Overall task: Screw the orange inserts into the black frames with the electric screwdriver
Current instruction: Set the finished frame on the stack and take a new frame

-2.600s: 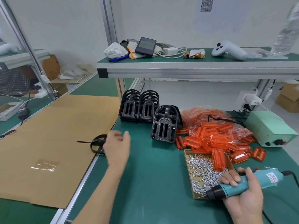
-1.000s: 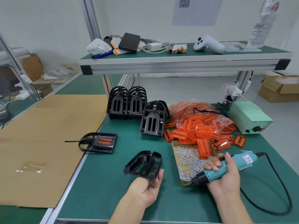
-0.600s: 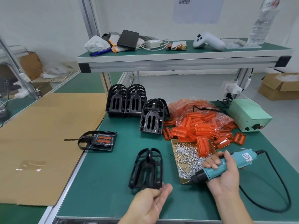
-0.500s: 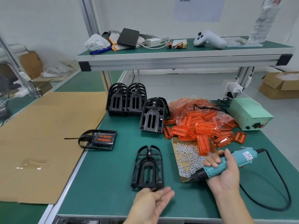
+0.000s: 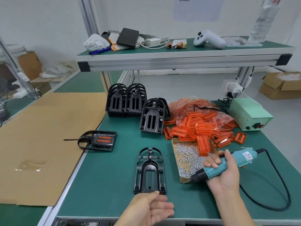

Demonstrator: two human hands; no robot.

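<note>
An empty black frame [image 5: 150, 172] lies flat on the green mat in front of me. My left hand [image 5: 150, 207] hovers at its near end, palm up with relaxed fingers, the thumb tip at the frame's edge. My right hand [image 5: 224, 174] grips the teal electric screwdriver [image 5: 219, 166], whose tip points left over the near corner of the cardboard screw tray [image 5: 182, 181]. Orange inserts [image 5: 202, 128] are heaped beyond the tray. Stacks of black frames [image 5: 128, 101] stand at the back, with another stack [image 5: 152, 118] beside them. A frame fitted with orange inserts [image 5: 101, 141] lies to the left.
A green power supply [image 5: 250, 114] sits at the right rear, and the screwdriver's black cord [image 5: 280, 181] loops across the mat on the right. Brown cardboard [image 5: 40, 144] covers the left bench. An upper shelf [image 5: 184, 57] carries a controller, a charger and other odds and ends.
My left hand brought a black frame from the back, laid it flat in front of me and released it. The right hand kept its grip on the screwdriver near the screw tray.
</note>
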